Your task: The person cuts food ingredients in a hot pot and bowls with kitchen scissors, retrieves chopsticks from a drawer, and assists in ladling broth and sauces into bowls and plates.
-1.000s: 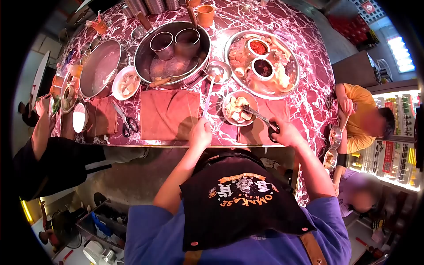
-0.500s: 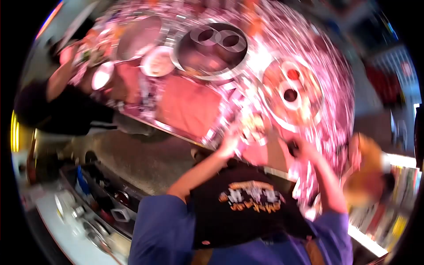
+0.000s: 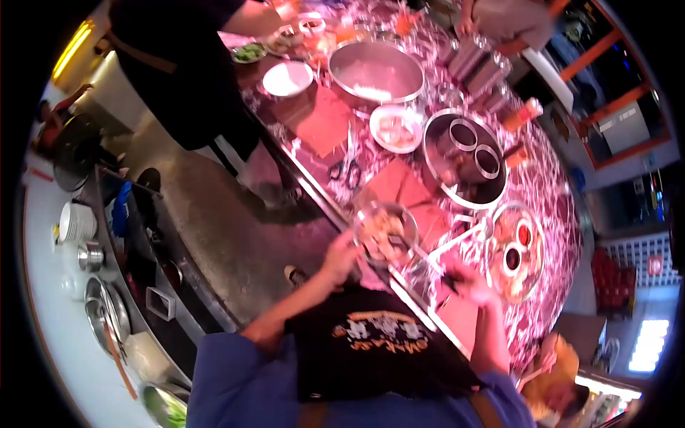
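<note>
My left hand (image 3: 341, 257) is closed on the left rim of a clear bowl (image 3: 413, 220) at the table's near edge. Pale and brownish chunks of food (image 3: 379, 232) fill the bowl. To its right, my right hand (image 3: 472, 285) is wrapped round a metal utensil with a dark grip (image 3: 450, 283). Its thin shaft (image 3: 429, 261) points left into the bowl, where a dark piece (image 3: 397, 243) lies on the food. I cannot tell the utensil's kind. Beyond my right hand, a pale long-handled ladle (image 3: 460, 241) rests on the table.
A divided steel pot (image 3: 428, 160) and a platter with two sauce cups (image 3: 536, 267) stand beyond the bowl. Scissors (image 3: 346, 171), a white plate of food (image 3: 397, 130) and red-brown placemats (image 3: 325, 125) lie leftward. A person in black (image 3: 189, 78) stands at the table's left; another sits at right.
My view has turned, so the table appears swung round and the picture is sharper. My left hand stays at the bowl and my right hand keeps the dark-gripped utensil.
</note>
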`<state>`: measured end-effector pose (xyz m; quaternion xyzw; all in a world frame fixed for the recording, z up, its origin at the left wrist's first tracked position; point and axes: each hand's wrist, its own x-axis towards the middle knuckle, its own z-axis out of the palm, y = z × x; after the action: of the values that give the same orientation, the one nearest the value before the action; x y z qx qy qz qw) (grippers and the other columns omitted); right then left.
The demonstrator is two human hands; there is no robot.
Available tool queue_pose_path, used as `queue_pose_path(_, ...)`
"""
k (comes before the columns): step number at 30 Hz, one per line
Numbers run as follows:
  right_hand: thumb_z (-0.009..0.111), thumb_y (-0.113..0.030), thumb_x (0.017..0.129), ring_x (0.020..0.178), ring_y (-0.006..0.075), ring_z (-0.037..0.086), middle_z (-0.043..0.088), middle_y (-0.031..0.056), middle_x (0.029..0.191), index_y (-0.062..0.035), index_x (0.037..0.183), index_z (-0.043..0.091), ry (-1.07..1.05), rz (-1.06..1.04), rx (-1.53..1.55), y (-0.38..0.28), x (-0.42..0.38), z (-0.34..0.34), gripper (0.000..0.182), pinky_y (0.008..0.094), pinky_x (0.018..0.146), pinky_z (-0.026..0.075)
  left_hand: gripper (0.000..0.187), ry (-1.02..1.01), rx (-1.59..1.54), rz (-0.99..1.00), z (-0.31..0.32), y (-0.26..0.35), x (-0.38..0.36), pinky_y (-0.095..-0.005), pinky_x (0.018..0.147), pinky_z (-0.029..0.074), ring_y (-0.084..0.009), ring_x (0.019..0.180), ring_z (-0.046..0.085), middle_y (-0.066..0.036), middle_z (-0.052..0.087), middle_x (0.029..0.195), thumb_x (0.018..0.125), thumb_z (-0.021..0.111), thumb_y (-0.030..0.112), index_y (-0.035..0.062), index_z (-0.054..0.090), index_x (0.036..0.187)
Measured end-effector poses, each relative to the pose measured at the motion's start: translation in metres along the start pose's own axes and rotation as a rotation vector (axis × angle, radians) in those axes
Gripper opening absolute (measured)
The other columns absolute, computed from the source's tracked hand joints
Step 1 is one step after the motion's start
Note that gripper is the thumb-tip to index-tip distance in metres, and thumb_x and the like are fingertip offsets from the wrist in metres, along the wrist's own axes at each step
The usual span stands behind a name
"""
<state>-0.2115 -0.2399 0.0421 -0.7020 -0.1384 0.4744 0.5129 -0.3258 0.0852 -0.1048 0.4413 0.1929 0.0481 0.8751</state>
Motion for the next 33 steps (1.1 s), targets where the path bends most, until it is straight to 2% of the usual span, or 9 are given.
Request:
queue_pose_path(3,0.061,0.002,0.085,0.079,0.01,0.057,0.061,0.0026,0.091,-0.0027,0.13,0.049,-0.005,-0.037,-0.029,-0.078,0.061,0.068,0.046,0.0233,0.067,0.044,0.053,0.064,-0.042,-0.004,-0.058,0.077,-0.003,-0.0189,0.052,0.042,-0.008,0.068,0.058,-0.001,0.066,0.098,0.088,0.054,-0.004,0.0067,0.048,0.139)
queue_pose_path(4,0.059,0.003,0.084,0.079,0.01,0.057,0.061,0.0033,0.092,-0.0028,0.131,0.048,-0.019,-0.069,-0.039,-0.087,0.085,0.083,0.049,0.0238,0.067,0.044,0.058,0.059,-0.029,0.004,-0.083,0.099,-0.004,-0.0225,0.072,0.05,-0.0091,0.089,0.06,-0.002,0.064,0.115,0.086,0.054,-0.007,0.0041,0.045,0.143)
queue_pose_path(9,0.061,-0.004,0.078,0.089,0.0182,0.064,0.066,0.0119,0.097,-0.007,0.13,0.054,0.081,-0.016,-0.502,-0.129,0.177,0.177,0.052,0.031,0.078,0.051,0.058,0.177,-0.061,0.072,-0.17,0.174,-0.01,-0.0245,0.078,0.051,-0.0114,0.096,0.061,-0.004,0.061,0.122,0.088,0.054,-0.007,0.0029,0.042,0.144)
queue_pose_path(12,0.066,-0.009,0.078,0.093,0.0191,0.065,0.067,0.0127,0.099,-0.0104,0.131,0.053,-0.097,-0.057,-0.538,-0.156,0.22,0.218,0.055,0.0319,0.083,0.05,0.057,0.293,-0.027,0.074,-0.222,0.191,-0.018,-0.0282,0.083,0.051,-0.0146,0.105,0.061,-0.006,0.061,0.126,0.089,0.055,-0.006,0.0017,0.041,0.144)
queue_pose_path(14,0.064,-0.004,0.079,0.086,0.0136,0.064,0.068,0.0081,0.093,-0.0102,0.132,0.052,-0.216,-0.063,-0.461,-0.179,0.251,0.236,0.055,0.0284,0.077,0.051,0.055,0.535,-0.205,0.182,-0.239,0.201,-0.023,-0.0181,0.044,0.033,-0.0057,0.062,0.054,-0.002,0.065,0.098,0.09,0.054,-0.004,0.0064,0.043,0.143)
queue_pose_path(19,0.06,0.005,0.08,0.093,0.0119,0.06,0.066,0.0074,0.099,-0.0081,0.134,0.046,-0.622,-0.147,-0.458,-0.228,0.353,0.278,0.057,0.0272,0.085,0.047,0.05,0.652,-0.281,0.219,-0.304,0.224,-0.08,-0.0173,0.047,0.038,-0.0043,0.062,0.053,-0.004,0.065,0.103,0.092,0.055,-0.001,0.0083,0.046,0.14)
queue_pose_path(22,0.058,0.008,0.083,0.102,0.0123,0.062,0.066,0.008,0.108,-0.0085,0.136,0.045,-0.877,-0.158,-0.378,-0.246,0.409,0.337,0.056,0.0272,0.091,0.047,0.045,0.877,-0.303,0.178,-0.337,0.236,-0.104,-0.0197,0.035,0.025,-0.0038,0.042,0.037,-0.001,0.06,0.075,0.093,0.054,0.002,0.0108,0.046,0.136)
queue_pose_path(29,0.054,0.009,0.086,0.091,0.0106,0.061,0.067,0.0044,0.099,-0.0048,0.14,0.04,-1.084,-0.211,-0.254,-0.283,0.498,0.512,0.058,0.0258,0.081,0.048,0.04,1.1,-0.34,0.387,-0.467,0.282,-0.106,-0.0212,0.034,0.022,-0.0047,0.038,0.035,-0.003,0.055,0.063,0.091,0.053,0.0,0.0102,0.049,0.13)
queue_pose_path(33,0.051,0.009,0.089,0.073,0.0084,0.057,0.06,0.0023,0.09,-0.0092,0.146,0.034,-0.927,-0.125,-0.067,-0.313,0.542,0.595,0.062,0.0224,0.061,0.045,0.038,1.061,-0.398,0.412,-0.557,0.336,-0.095,-0.0208,0.034,0.024,-0.0058,0.039,0.037,-0.003,0.059,0.068,0.09,0.055,-0.001,0.0084,0.05,0.127)
